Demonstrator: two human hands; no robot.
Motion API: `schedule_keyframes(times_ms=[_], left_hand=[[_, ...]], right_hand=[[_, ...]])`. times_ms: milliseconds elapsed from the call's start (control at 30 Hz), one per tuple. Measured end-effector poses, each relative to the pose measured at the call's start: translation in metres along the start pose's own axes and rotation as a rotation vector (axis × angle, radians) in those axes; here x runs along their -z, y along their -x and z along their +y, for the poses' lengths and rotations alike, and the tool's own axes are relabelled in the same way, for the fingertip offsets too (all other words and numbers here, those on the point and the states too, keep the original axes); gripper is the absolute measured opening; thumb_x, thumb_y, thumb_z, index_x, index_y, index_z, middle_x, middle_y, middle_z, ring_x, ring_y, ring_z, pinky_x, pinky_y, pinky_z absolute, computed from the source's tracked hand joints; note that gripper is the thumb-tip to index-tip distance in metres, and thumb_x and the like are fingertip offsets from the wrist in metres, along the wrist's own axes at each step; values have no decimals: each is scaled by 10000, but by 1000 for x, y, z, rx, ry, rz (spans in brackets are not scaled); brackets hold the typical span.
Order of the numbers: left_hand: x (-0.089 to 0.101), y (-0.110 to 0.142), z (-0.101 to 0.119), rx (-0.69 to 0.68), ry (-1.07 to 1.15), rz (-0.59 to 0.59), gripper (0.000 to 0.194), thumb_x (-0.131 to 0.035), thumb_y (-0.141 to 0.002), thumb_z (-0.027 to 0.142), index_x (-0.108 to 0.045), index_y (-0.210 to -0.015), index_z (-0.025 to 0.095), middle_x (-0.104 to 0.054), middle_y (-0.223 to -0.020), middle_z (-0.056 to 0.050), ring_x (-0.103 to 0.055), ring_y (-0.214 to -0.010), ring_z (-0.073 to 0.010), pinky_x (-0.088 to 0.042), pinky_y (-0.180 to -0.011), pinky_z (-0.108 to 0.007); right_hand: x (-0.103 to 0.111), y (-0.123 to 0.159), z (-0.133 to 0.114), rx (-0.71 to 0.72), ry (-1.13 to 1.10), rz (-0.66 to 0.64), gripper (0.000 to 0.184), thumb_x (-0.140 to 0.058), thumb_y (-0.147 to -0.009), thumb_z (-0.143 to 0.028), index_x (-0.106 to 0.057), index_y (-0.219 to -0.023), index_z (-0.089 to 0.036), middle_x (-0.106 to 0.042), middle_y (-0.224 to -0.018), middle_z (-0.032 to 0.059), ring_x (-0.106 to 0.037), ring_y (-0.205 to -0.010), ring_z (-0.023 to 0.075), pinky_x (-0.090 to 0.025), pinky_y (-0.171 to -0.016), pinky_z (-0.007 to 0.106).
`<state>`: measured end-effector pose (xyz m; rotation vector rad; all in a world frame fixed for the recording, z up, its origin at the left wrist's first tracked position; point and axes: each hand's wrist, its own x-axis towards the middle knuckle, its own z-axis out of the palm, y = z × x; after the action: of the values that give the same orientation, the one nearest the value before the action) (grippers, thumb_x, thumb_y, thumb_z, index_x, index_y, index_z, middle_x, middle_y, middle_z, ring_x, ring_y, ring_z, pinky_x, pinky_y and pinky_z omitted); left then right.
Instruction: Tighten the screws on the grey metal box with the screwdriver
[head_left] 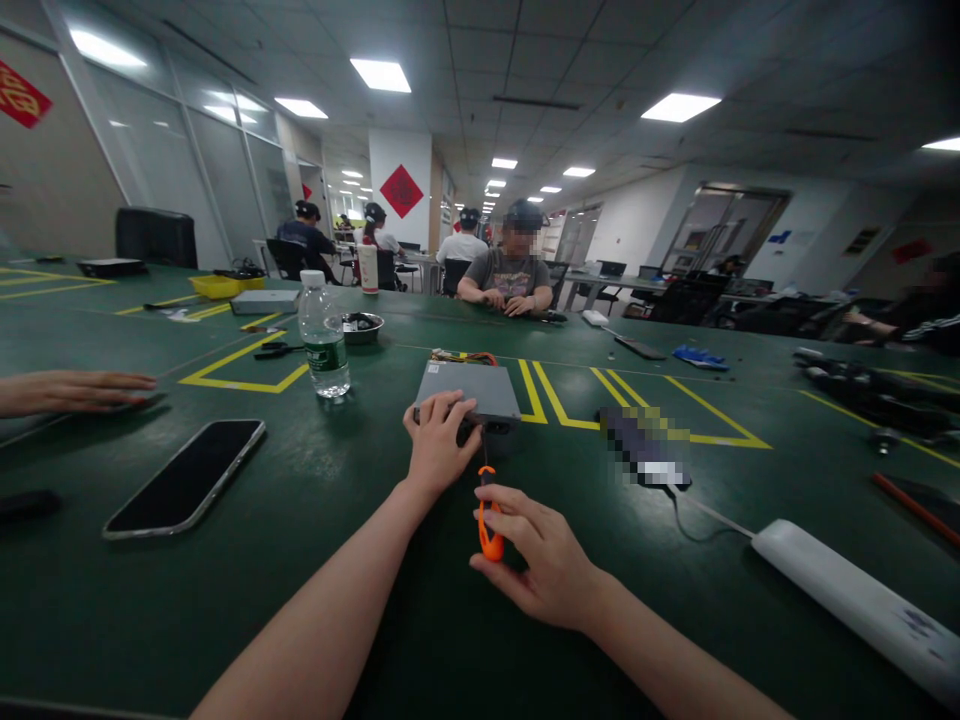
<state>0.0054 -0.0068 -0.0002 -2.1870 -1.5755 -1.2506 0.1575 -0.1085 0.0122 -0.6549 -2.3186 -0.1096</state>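
A grey metal box that looks like a computer power supply (pixel 480 388) lies on the green table, a bundle of coloured wires (pixel 457 356) at its far side. My left hand (pixel 442 440) grips its near left corner, fingers over the top and thumb at the near face. In my right hand (pixel 536 550) is a screwdriver (pixel 490 530) with an orange and black handle, held between fingers and thumb. Its shaft points away from me to the box's near face, close to my left thumb. Whether the tip sits in a screw I cannot tell.
Left of the box stand a water bottle (pixel 326 345) and a metal bowl (pixel 364 328); a phone (pixel 187 480) lies nearer. Another person's hand (pixel 82 390) rests at far left. A white power strip (pixel 855 600) with a cable lies right. Someone sits opposite (pixel 510 265).
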Motion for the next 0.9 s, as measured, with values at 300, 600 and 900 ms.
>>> schedule_keyframes(times_ms=[300,600,900], left_hand=[[0,0,0,8,-1,-1,320,-554,-768,336,-540,-1085,295,-526,-1210,-45,-403,-1132,-252,-230,-943,-467],[-2,0,0,6,-8,6,313,-554,-767,342,-543,-1077,299,-526,-1213,-38,-402,-1134,-249,-234,-941,-461],[0,0,1,3,1,7,308,-546,-774,336,-539,-1080,296,-525,-1213,-40,-400,-1137,-245,-231,-941,-458]], right_hand=[[5,-2,-3,28,109,-95,310,-444,-876,-308,-470,-1159,-185,-505,-1139,157,-571,-960,222,-506,-731,343],[4,4,1,-40,-6,115,315,-546,-832,-365,-417,-1035,-161,-563,-1068,154,-591,-971,213,-522,-748,319],[10,-3,2,97,242,59,286,-554,-836,-345,-514,-1043,-151,-597,-1038,140,-607,-823,195,-520,-674,319]])
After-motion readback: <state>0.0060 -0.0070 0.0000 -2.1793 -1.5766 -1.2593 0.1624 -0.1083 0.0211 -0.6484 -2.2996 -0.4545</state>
